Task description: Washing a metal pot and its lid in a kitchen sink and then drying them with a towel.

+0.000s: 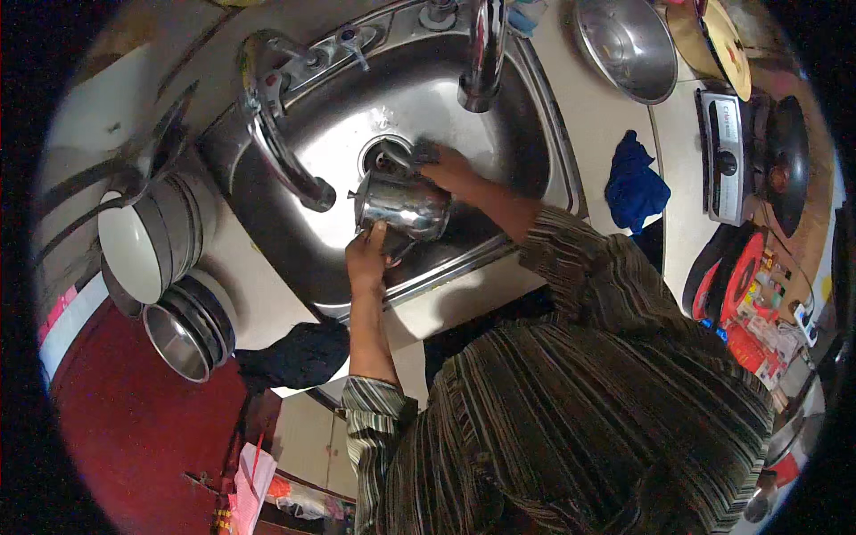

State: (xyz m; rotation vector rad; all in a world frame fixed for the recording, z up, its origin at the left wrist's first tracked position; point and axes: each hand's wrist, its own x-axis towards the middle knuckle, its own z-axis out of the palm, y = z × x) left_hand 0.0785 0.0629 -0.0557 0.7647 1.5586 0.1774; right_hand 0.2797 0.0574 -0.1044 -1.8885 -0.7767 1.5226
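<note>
A shiny metal pot point(408, 204), seemingly a small kettle or teapot, lies tilted over the stainless steel sink point(307, 254), just below the drain point(386, 152). My left hand point(368, 257) grips its near left side, thumb on the metal. At the pot's upper right is my right hand point(438, 164), blurred, with a dark scrubbing pad in its fingers. One curved faucet point(287, 160) reaches over the basin from the left, another point(480, 73) from the top right.
Stacked bowls point(137, 251) and metal pans point(180, 341) stand left of the sink. A black cloth point(294, 354) lies near the front edge. On the right are a metal basin point(628, 47), a blue cloth point(635, 182), a gas stove point(725, 160) and a dark wok point(788, 167).
</note>
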